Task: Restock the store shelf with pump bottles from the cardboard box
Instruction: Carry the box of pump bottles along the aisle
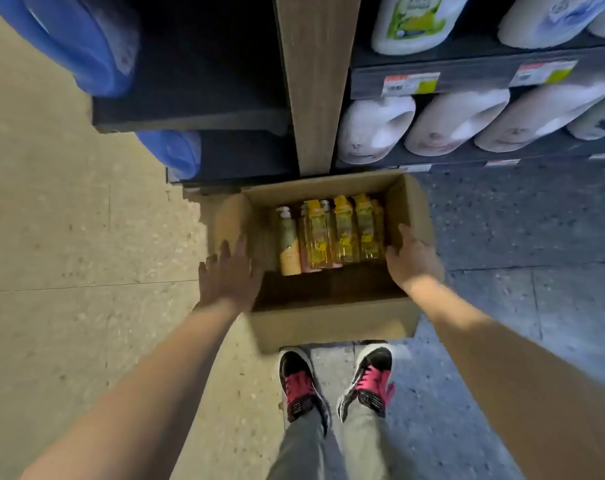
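An open cardboard box [332, 322] sits on the floor in front of my feet, against the shelf base. Several pump bottles lie inside at its far end: yellow ones [342, 233] and a pale one with a white pump [289, 244]. My left hand [230, 271] rests flat with fingers spread on the box's left flap. My right hand [412, 258] is at the right wall, fingers curled over its rim. Neither hand touches a bottle.
A wooden upright [311, 81] divides the shelving. To its right, shelves [467, 77] hold large white jugs [453, 123] with price tags. To its left, dark shelves hold blue containers [86, 39]. My black and pink shoes [303, 386] stand just behind the box.
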{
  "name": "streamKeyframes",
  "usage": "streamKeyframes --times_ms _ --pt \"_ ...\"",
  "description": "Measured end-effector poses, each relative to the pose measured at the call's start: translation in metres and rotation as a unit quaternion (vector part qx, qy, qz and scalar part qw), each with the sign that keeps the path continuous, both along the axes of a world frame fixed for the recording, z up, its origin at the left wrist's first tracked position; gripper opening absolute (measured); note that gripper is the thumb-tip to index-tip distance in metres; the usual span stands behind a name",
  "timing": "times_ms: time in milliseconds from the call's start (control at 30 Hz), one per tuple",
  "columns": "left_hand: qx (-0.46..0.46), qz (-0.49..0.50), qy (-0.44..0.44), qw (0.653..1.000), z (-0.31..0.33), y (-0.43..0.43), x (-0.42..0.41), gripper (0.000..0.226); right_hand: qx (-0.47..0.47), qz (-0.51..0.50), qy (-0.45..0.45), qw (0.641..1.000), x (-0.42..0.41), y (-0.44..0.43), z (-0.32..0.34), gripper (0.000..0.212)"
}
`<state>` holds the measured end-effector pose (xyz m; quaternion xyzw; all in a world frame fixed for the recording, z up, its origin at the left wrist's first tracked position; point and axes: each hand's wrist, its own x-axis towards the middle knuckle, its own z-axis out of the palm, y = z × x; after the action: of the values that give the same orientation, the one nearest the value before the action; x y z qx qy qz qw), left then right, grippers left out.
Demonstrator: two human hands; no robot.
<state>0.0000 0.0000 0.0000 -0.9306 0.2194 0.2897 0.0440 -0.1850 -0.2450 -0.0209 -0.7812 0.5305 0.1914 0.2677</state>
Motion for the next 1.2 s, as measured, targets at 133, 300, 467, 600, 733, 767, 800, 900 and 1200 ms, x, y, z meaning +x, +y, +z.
streamKeyframes --times_ms 133,300,467,600,733,767,800,900,1200 --pt "-0.019 0.037 0.000 0.999 -0.086 -0.004 0.016 0.071 -0.072 -0.004 0.030 0.997 -0.011 -0.024 -0.083 0.061" --pt "-0.054 0.077 -0.012 0.995 -0.162 -0.012 0.017 0.079 -0.115 0.008 0.042 0.992 -0.027 -0.058 -0.152 0.074" --pt "-0.123 0.117 -0.061 0.984 -0.187 -0.022 0.016 0.084 -0.057 -0.006 -0.008 0.998 -0.043 -0.066 -0.186 0.087" --pt "-0.133 0.097 -0.067 0.984 -0.200 -0.016 0.023 0.086 -0.064 0.028 -0.041 0.997 -0.044 -0.063 -0.195 0.098" --pt "-0.128 0.094 -0.067 0.985 -0.207 -0.010 0.027 0.086 -0.070 0.037 -0.063 0.995 -0.046 -0.062 -0.209 0.100" --pt "-0.130 0.091 -0.068 0.985 -0.207 -0.009 0.028 0.085 -0.070 0.039 -0.071 0.994 -0.047 -0.063 -0.210 0.099" --pt "-0.131 0.086 -0.067 0.985 -0.207 -0.007 0.029 0.084 -0.069 0.040 -0.076 0.994 -0.048 -0.063 -0.210 0.098" --pt "-0.140 0.078 -0.058 0.985 -0.207 -0.004 0.031 0.083 -0.076 0.041 -0.075 0.993 -0.049 -0.064 -0.211 0.092" --pt "-0.185 0.102 -0.029 0.977 -0.215 0.008 0.027 0.090 -0.072 0.013 -0.073 0.995 -0.049 -0.064 -0.208 0.083"
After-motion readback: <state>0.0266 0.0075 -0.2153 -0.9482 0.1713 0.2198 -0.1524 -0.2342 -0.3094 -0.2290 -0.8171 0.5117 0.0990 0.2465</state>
